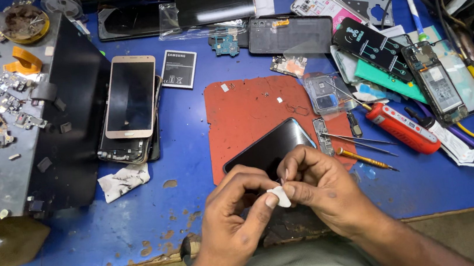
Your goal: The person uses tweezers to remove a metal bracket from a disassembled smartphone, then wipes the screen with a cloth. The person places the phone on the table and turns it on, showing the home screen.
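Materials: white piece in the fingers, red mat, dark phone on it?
White piece: likely plastic, matte, thin and opaque. Red mat: probably rubber or silicone, dull and scuffed. Phone: glossy black glass face, showing reflections. Both hands, left and right, pinch the piece.

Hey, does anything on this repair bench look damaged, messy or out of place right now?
Yes. The blue table has chipped, worn paint near its front edge. A crumpled stained tissue lies beside the stacked phones. Both hands, left hand and right hand, pinch a small white piece over the dark phone.
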Demonstrator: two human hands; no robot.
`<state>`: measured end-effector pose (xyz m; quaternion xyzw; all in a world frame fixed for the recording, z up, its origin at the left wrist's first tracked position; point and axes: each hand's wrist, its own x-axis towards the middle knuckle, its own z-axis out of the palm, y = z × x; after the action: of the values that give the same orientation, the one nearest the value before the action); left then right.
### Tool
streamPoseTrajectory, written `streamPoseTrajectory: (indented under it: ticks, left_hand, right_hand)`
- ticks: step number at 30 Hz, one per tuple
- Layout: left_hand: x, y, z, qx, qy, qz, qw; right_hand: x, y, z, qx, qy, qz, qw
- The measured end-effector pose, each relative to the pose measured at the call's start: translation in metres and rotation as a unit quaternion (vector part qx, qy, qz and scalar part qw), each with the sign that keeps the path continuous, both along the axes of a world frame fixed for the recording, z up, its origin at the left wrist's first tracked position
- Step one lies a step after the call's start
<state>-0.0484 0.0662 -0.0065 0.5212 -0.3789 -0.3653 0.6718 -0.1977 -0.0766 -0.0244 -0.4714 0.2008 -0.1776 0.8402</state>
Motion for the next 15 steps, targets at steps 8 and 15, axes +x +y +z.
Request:
streamPoseTrajectory:
  ticks: [8, 15]
  left_hand:
    - [-0.015, -0.008, 0.000, 0.024, -0.044, 0.137, 0.989]
    - [-0.012, -0.006, 0.000, 0.027, 0.017, 0.086, 0.996]
  right_hand:
    - [0.000, 0.010, 0.004, -0.126, -0.051, -0.018, 0.991]
    - [-0.001, 0.007, 0.004, -0.132, 0.054, -0.067, 0.988]
